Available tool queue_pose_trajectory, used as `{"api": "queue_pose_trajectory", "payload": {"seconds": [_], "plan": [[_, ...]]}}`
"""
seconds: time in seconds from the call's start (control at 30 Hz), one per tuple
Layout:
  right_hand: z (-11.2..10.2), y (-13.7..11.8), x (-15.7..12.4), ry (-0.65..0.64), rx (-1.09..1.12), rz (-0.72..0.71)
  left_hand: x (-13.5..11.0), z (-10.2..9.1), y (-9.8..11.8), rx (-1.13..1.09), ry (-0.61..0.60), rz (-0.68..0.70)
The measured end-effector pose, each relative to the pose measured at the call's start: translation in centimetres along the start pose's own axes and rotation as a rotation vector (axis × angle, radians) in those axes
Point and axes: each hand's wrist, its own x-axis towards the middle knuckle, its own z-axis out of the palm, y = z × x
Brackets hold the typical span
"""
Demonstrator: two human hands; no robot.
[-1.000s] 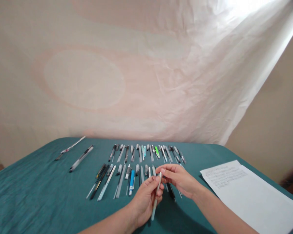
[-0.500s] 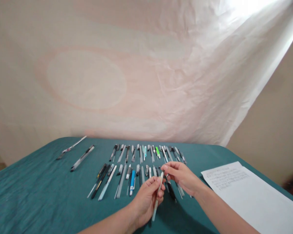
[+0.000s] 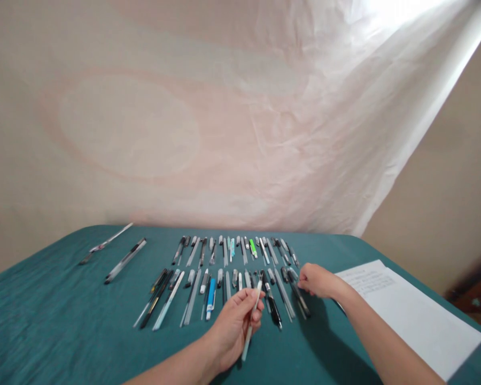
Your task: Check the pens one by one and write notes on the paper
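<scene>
My left hand [image 3: 234,326] is closed around a slim white pen [image 3: 249,329], held upright just in front of the near row of pens [image 3: 192,297]. My right hand [image 3: 318,280] rests on the teal tablecloth [image 3: 64,321] at the right end of that row, fingers curled beside a dark pen [image 3: 299,299]; whether it holds anything is not visible. A far row of pens [image 3: 232,250], one of them bright green [image 3: 253,248], lies beyond both hands.
A sheet of white paper [image 3: 417,315] with writing at its top lies at the right. Two separate pens [image 3: 124,260] lie at the far left of the table. A pale wrinkled cloth backdrop [image 3: 224,133] hangs behind the table.
My right hand has let go of the top of the white pen and moved right to the end of the near row. My left hand still holds the pen.
</scene>
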Motion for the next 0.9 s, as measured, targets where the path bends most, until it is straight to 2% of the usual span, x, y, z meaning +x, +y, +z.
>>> {"api": "queue_pose_trajectory", "payload": {"seconds": [0.3,0.57,0.9], "plan": [[0.22,0.13,0.55,0.011,-0.139,0.076,-0.07,0.29,0.07,0.009,0.008,-0.006],[0.42,0.41,0.59,0.039,-0.186,0.062,-0.12,0.31,-0.04,0.011,0.012,-0.009],[0.22,0.41,0.48,-0.011,-0.173,0.033,-0.23,0.44,0.02,0.007,0.024,-0.022]]}}
